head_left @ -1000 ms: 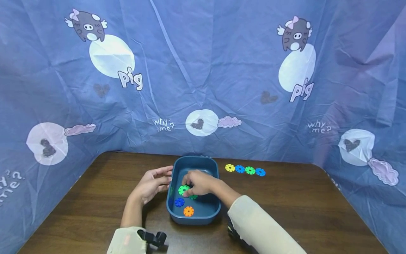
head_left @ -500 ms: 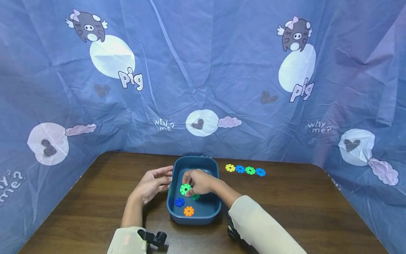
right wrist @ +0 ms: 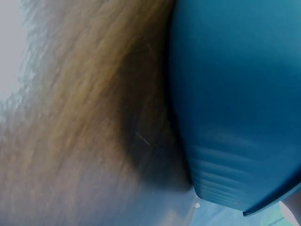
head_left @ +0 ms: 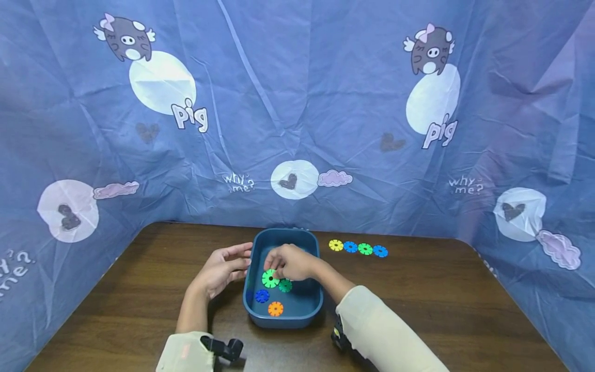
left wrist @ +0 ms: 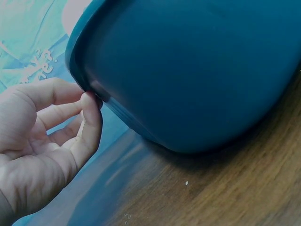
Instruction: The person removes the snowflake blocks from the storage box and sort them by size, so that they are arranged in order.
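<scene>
A dark blue bin (head_left: pixel 299 321) stands on the table, holding several slotted plastic discs. Inside it my right hand (head_left: pixel 297 262) pinches a light green disc (head_left: pixel 267 282) by its edge, using thumb and fingers. Close by lie a darker green disc (head_left: pixel 285 285), a dark blue disc (head_left: pixel 262 296) and an orange disc (head_left: pixel 276 309). My left hand (head_left: pixel 224 271) touches the bin's left side with fairly straight fingers and thumb. In the left wrist view, the fingertips of that hand (left wrist: pixel 51 132) meet the bin just at its rim. The right wrist view shows mostly the bin's outer wall (right wrist: pixel 235 103).
Right of the bin, a row of discs lies on the brown table (head_left: pixel 418 299): a yellow disc (head_left: pixel 336 245), a blue disc (head_left: pixel 350 247), a green disc (head_left: pixel 365 249) and another blue disc (head_left: pixel 380 251). A printed blue cloth (head_left: pixel 297 103) hangs behind the table.
My right thumb and fingers have shifted slightly up on the light green disc, and more of the darker green disc shows. My left hand and the bin stay in place.
</scene>
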Action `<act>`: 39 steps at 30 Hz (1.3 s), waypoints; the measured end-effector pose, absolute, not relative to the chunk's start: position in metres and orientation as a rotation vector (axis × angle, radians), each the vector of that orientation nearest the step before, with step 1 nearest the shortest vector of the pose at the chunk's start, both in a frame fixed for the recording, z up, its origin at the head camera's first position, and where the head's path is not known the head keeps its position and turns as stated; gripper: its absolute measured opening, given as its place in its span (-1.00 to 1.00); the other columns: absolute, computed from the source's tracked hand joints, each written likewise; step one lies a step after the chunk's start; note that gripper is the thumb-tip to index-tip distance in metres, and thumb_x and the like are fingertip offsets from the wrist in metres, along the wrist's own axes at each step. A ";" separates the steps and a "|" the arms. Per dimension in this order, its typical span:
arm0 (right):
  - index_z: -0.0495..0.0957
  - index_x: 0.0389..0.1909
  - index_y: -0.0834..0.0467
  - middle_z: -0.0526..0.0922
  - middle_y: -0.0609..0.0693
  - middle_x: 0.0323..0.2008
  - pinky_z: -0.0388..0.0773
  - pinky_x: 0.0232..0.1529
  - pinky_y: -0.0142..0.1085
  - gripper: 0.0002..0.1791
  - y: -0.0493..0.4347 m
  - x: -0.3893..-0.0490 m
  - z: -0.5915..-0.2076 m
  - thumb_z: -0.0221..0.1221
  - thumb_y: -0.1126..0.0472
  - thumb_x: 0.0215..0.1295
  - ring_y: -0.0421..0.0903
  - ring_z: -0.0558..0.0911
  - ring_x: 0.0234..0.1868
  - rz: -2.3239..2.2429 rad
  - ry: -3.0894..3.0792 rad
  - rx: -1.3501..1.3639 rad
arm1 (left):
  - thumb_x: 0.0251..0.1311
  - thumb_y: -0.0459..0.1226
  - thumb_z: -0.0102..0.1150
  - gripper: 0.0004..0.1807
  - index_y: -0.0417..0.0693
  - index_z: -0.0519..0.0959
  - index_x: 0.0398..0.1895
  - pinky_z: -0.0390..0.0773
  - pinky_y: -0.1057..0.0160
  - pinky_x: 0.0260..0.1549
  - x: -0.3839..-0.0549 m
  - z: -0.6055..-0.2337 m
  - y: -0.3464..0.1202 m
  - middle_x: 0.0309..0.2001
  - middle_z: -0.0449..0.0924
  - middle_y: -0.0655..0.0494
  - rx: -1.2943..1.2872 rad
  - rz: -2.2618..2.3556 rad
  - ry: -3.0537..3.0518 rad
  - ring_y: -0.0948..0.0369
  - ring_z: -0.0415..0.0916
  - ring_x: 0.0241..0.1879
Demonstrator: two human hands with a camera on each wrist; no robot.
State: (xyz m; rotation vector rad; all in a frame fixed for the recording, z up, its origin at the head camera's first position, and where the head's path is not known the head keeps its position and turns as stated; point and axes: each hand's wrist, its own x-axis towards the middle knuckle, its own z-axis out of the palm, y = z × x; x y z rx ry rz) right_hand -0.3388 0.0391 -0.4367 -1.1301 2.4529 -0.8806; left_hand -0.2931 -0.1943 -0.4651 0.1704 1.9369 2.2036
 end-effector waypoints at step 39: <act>0.71 -0.04 0.16 0.72 -0.04 -0.22 0.59 -0.27 -0.26 -0.82 0.113 -0.361 -0.389 0.22 0.38 0.42 -0.11 0.62 -0.28 -1.130 2.672 -0.920 | 0.32 -0.48 0.17 -0.39 -0.34 0.34 0.44 0.69 0.24 -0.15 -0.291 -0.464 -0.196 0.19 0.46 -0.28 0.147 2.181 1.974 0.18 0.63 -0.10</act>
